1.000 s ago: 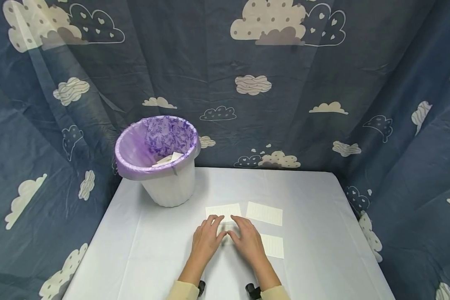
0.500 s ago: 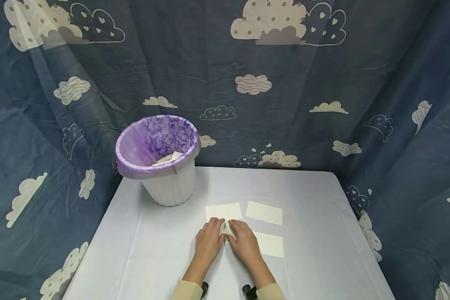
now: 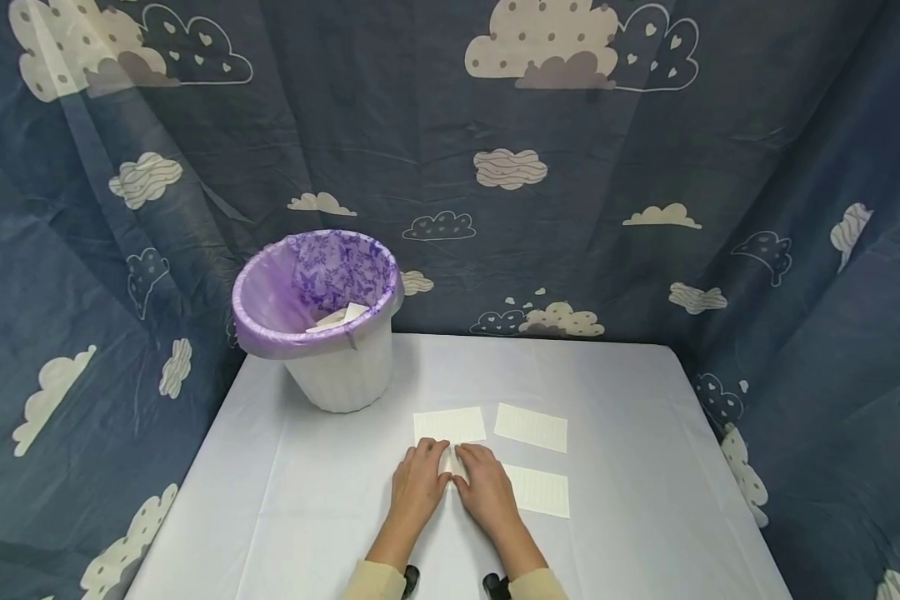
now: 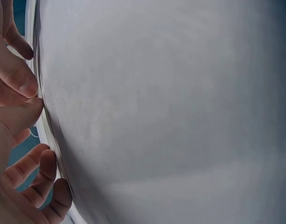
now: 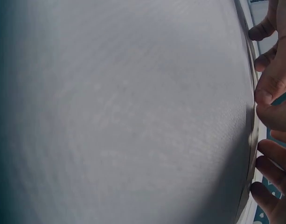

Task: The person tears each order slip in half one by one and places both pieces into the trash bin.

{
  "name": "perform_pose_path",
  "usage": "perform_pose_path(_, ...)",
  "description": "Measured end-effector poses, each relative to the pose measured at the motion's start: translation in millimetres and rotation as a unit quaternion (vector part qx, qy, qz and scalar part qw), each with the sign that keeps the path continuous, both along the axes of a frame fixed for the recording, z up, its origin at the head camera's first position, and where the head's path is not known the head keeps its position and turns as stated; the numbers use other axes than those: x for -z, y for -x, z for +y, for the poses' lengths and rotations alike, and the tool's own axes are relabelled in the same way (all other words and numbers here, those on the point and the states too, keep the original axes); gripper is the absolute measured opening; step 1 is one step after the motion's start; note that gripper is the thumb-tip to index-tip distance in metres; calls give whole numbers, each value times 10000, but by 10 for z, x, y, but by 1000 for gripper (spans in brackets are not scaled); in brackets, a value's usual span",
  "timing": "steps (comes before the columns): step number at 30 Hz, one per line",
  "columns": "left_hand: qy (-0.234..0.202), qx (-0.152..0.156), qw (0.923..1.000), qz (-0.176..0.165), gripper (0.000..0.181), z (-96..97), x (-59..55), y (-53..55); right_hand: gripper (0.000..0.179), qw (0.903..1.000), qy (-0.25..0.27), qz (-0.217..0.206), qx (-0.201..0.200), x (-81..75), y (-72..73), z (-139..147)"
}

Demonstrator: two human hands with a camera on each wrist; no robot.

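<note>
In the head view my left hand (image 3: 417, 485) and right hand (image 3: 487, 487) face each other low over the white table, fingers bent and thumbs nearly meeting. Between them a narrow strip of a small cream paper (image 3: 452, 462) shows; the hands cover the remainder. Both hands hold this paper at its sides. In the left wrist view the thumb tips (image 4: 35, 100) come together and several fingertips (image 4: 49, 161) sit along the paper's thin edge, close to the tabletop. The right wrist view shows likewise bent fingers (image 5: 271, 168) along that edge.
Three lined cream papers lie around the hands: one just beyond (image 3: 448, 423), another paper (image 3: 531, 427) at far right, a third paper (image 3: 537, 492) beside the right hand. A white bin (image 3: 345, 375) with a purple liner (image 3: 262, 333) stands back left, papers (image 3: 341, 317) inside.
Both hands have lowered slightly toward me and closed in on the paper between them. Less of that paper shows now. The other papers and the bin have stayed in place.
</note>
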State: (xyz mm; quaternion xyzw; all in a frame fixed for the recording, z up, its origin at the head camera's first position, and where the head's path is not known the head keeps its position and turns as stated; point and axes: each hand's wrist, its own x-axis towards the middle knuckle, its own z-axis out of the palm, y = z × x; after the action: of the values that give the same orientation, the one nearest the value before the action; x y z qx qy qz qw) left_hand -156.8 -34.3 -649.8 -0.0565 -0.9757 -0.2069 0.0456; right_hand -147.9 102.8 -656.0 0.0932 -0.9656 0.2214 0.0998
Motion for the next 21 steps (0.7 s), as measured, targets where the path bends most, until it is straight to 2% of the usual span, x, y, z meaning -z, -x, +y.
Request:
perform_pose_path(8, 93, -56, 9998, -176, 52, 23, 1, 25, 48, 9995, -303, 65, -112, -12, -2, -18)
perform_pose_path(13, 74, -16, 9999, -153, 51, 19, -3, 12, 46, 9992, -354, 159, -135, -6, -8, -19)
perform_pose_path(21, 116, 1, 9999, -86, 48, 9, -13, -1, 28, 9983, -437, 294, -259, 15, -29, -43)
